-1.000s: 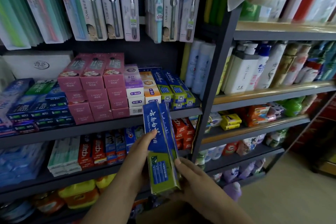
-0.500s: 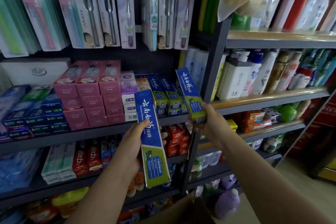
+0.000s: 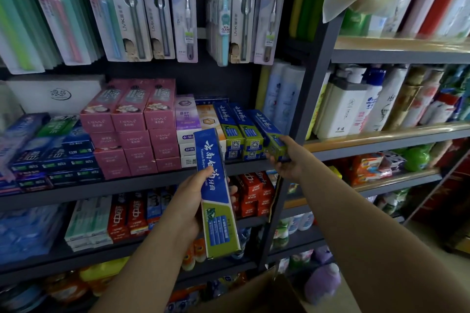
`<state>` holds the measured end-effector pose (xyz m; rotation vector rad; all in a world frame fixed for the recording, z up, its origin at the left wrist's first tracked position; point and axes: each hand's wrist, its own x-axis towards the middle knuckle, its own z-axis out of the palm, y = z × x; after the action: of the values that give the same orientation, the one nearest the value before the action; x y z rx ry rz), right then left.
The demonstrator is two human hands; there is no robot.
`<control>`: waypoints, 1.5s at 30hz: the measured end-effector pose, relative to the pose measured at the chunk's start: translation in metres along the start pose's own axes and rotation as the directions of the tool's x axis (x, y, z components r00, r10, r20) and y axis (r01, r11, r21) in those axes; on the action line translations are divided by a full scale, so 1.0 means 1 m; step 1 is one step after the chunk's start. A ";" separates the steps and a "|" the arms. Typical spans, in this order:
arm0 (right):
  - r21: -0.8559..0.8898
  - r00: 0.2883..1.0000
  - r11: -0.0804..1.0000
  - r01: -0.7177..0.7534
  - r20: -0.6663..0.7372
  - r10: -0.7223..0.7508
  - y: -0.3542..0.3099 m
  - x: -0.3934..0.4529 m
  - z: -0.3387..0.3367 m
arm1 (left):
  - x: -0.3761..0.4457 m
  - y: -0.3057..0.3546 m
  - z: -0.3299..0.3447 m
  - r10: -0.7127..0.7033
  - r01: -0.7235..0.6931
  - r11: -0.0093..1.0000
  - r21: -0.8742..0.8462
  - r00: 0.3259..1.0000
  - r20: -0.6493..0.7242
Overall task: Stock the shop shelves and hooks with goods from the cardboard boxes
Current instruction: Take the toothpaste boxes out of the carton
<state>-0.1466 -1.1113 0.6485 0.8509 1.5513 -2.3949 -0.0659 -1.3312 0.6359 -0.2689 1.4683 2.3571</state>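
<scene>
Shop shelving fills my view, dark metal racks crowded with toiletries, toothbrush packs (image 3: 162, 7) hanging on hooks above. On the toothpaste shelf (image 3: 142, 180), from the left, I see blue and green cartons, then the pink toothpaste boxes (image 3: 132, 132), then a row of blue-and-green toothpaste cartons (image 3: 239, 129) at the right end.

My left hand (image 3: 188, 201) grips a spare toothpaste carton (image 3: 216, 193) in front of the shelf edge, thumb on its face and fingers wrapped behind. Its long axis runs nearly upright, tilted a little, blue end up toward the shelf, green end down toward the cardboard box (image 3: 264, 295) at the bottom of the view.

My right hand (image 3: 287, 157) pinches the green near end of another carton (image 3: 269, 134), at the right end of that row beside the upright post (image 3: 305, 109). This one lies with its long axis running back into the shelf, blue end pointing inward.

I judge the placing step is under way: next, push the right carton fully home and square with its neighbours, then turn the left one flat and feed it in likewise.
</scene>
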 end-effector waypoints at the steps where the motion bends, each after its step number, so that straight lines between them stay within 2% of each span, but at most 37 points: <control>1: 0.060 1.000 0.998 -0.002 -0.015 0.003 0.002 0.001 0.001 | 0.001 -0.001 -0.001 0.001 -0.001 1.000 -0.003 1.000 -0.002; 4: 0.253 0.997 0.965 0.074 -0.039 -0.067 0.008 0.001 0.002 | 0.003 -0.003 -0.004 0.011 -0.011 1.000 0.008 1.000 0.001; 8: 0.352 0.982 0.918 0.183 -0.098 -0.158 0.013 0.004 -0.001 | 0.007 -0.006 -0.007 0.007 -0.007 1.000 0.002 1.000 0.007; 10: 0.306 0.979 0.931 0.198 -0.107 -0.173 0.015 0.011 0.000 | 0.008 -0.007 -0.008 0.009 -0.009 1.000 -0.008 1.000 0.014; 15: -0.055 0.963 0.976 0.211 -0.159 -0.217 0.017 0.025 0.009 | 0.011 -0.008 -0.011 0.000 0.000 1.000 0.002 1.000 0.022; 18: -0.083 0.939 0.960 0.268 -0.200 -0.280 0.015 0.036 0.011 | 0.012 -0.008 -0.015 -0.009 0.009 1.000 0.004 1.000 0.010; 21: -0.054 0.943 0.964 0.261 -0.200 -0.267 0.013 0.039 0.015 | 0.013 -0.008 -0.019 -0.018 0.018 1.000 0.022 1.000 0.002; 25: -0.272 0.929 0.949 0.158 -0.284 -0.236 0.019 0.008 0.024 | 0.013 -0.008 -0.019 -0.031 0.031 0.999 0.016 0.999 -0.009; 26: -0.355 0.936 0.920 0.166 -0.237 -0.261 0.027 -0.010 0.026 | 0.013 -0.008 -0.018 -0.030 0.030 0.999 0.013 1.000 -0.010; 28: -0.619 0.960 0.758 0.204 -0.022 -0.277 0.055 -0.049 0.026 | 0.014 -0.006 -0.016 -0.018 0.018 1.000 0.021 1.000 -0.012; 29: -0.685 0.969 0.693 0.226 0.087 -0.230 0.072 -0.067 0.023 | 0.015 -0.004 -0.014 -0.004 0.004 0.999 0.035 1.000 -0.010; 30: -0.700 0.971 0.673 0.238 0.178 -0.159 0.087 -0.083 0.019 | 0.016 -0.003 -0.012 0.014 -0.013 0.999 0.047 1.000 -0.008; 33: -0.566 0.932 0.788 0.242 0.360 -0.028 0.113 -0.115 0.010 | 0.018 -0.001 -0.003 0.070 -0.070 0.997 0.037 0.998 0.001; 35: -0.468 0.906 0.836 0.287 0.416 -0.078 0.118 -0.122 0.008 | 0.017 0.000 0.005 0.092 -0.092 0.995 0.040 0.996 0.010; 38: -0.429 0.882 0.806 0.408 0.414 -0.227 0.117 -0.125 0.010 | 0.014 0.006 0.014 0.092 -0.095 0.993 0.072 0.995 0.044; 41: -0.469 0.892 0.761 0.448 0.287 -0.348 0.095 -0.122 0.014 | 0.009 0.015 0.012 0.156 -0.165 0.977 0.132 0.985 0.075; 45: -0.630 0.867 0.625 0.461 0.172 -0.467 0.036 -0.092 0.036 | 0.001 0.020 -0.012 0.240 -0.225 0.954 0.198 0.969 -0.056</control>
<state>-0.0683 -1.1740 0.6807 0.3145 2.6387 -1.8052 -0.0749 -1.3501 0.6467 -0.1478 1.8413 2.3830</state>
